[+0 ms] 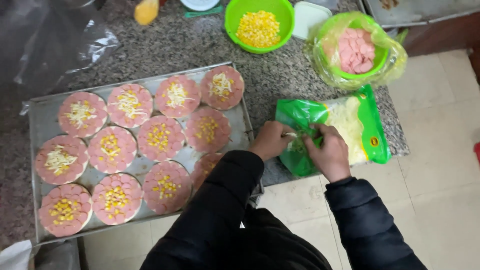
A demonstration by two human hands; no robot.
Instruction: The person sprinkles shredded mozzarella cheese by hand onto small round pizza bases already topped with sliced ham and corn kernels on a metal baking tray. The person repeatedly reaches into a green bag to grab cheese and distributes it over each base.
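Together, left hand (271,140) and right hand (328,152), grip pinching green cheese bag (350,125), pizza tray (40,107) beside

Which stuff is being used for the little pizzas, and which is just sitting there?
In use:
- left hand and right hand, both at the cheese bag
- tray of pizzas
- corn bowl
- sausage bowl

Just lying about:
- white lid
- clear plastic
- orange thing

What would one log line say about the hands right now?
left hand: at mouth of green cheese bag | right hand: gripping bag opening | tray: ham rounds, some with corn, some with cheese
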